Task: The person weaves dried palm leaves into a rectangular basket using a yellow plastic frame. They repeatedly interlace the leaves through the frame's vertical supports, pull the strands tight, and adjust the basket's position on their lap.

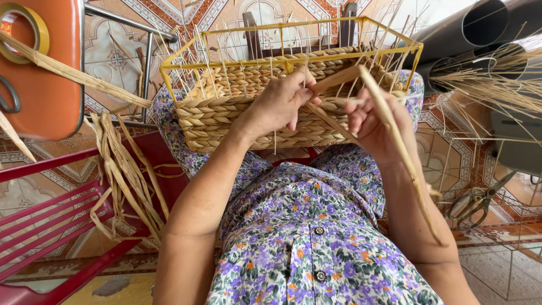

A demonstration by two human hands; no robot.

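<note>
A half-woven basket (226,116) of braided straw on a yellow wire frame (180,56) rests on my lap. My left hand (279,101) presses against the basket's near wall, fingers curled around the upright wires and the weave. My right hand (372,121) grips a long flat straw strand (389,118) that bends at the rim beside my left fingers and trails down past my right forearm. Thin pale uprights stick up all around the frame.
A bundle of loose straw strands (121,169) hangs over a red slatted bench (45,226) at left. An orange chair (45,85) holds a tape roll (25,31). Scissors (474,203) lie on the tiled floor at right, near grey pipes (480,25) and more straw.
</note>
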